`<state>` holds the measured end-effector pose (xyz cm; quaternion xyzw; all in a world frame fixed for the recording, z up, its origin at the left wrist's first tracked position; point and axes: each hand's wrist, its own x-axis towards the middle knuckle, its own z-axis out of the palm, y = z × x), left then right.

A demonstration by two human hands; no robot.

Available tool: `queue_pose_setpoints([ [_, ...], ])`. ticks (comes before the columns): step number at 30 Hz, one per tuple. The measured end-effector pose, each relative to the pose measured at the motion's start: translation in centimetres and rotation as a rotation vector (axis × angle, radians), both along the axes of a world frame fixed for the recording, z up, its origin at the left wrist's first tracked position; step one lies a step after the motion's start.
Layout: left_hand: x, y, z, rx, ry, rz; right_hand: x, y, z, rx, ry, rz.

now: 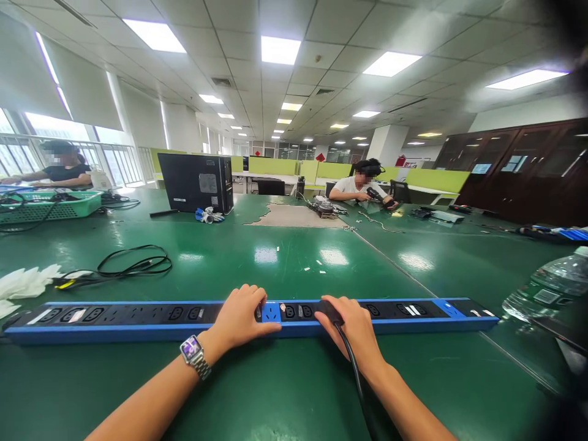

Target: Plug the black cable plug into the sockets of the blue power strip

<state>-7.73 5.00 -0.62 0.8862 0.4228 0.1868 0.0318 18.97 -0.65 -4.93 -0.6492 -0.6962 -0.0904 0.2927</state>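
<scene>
A long blue and black power strip lies crosswise on the green table, with rows of sockets facing up. My left hand grips it near the middle, thumb along the front edge and fingers over the far side, just left of a blue socket section. In my right hand is a black power plug, held at the sockets right of the middle. Its thick black cable runs down toward the near edge of the view. My fingers hide whether the plug sits in a socket.
A black computer case stands at the back left, near a green basket. Coiled black cable and white tissue-like material lie left. A clear bottle is at right. Two people sit farther off.
</scene>
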Motion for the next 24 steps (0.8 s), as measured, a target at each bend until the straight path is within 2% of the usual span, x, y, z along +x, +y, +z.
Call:
queue_pose_setpoints([
  [4,4.8,-1.0,0.5,0.116,0.027,-0.077,1.2,-0.4,-1.5,0.025,-0.004,-0.093],
  [8,10.3,-0.6,0.1,0.238,0.115,-0.17,1.4,-0.9,-2.0,-0.027,-0.052,-0.108],
  [12,13.0,0.1,0.3,0.269,0.21,-0.271,1.0,-0.9,-1.9,-0.052,-0.055,-0.127],
  [15,12.4,-0.3,1.9,0.28,0.15,-0.232,0.9,-0.8,-1.8,-0.07,-0.052,-0.137],
  [19,8.1,-0.6,3.8,0.319,-0.103,-0.065,0.8,-0.7,-1.6,-0.109,-0.045,-0.162],
  [21,5.2,-0.2,3.4,0.287,-0.193,0.002,0.7,-0.7,-1.6,-0.128,-0.035,-0.17],
  [24,2.0,0.4,1.6,0.147,-0.238,0.057,0.7,-0.7,-1.8,-0.113,-0.03,-0.168],
])
